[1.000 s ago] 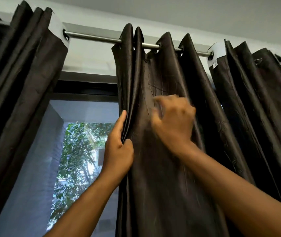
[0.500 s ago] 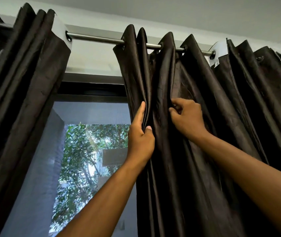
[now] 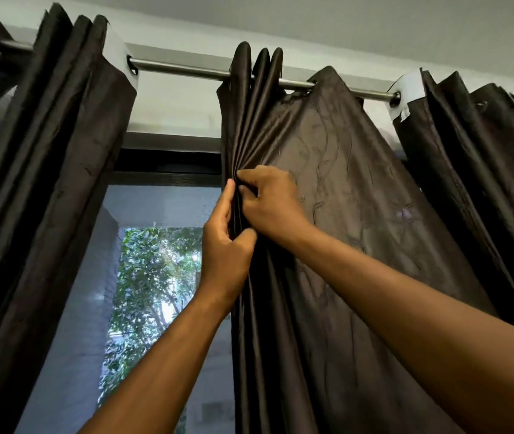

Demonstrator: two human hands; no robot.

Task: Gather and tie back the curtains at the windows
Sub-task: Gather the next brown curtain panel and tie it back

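Two hands — left hand (image 3: 224,245) and right hand (image 3: 269,203) — pinch the curtain's (image 3: 327,214) gathered pleats; a loosened grip would likely let the folds fan out.

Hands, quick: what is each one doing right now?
Left hand: pinches the gathered folds at the edge of the middle curtain.
Right hand: fingers curled round a fold of the same curtain, just above the left.
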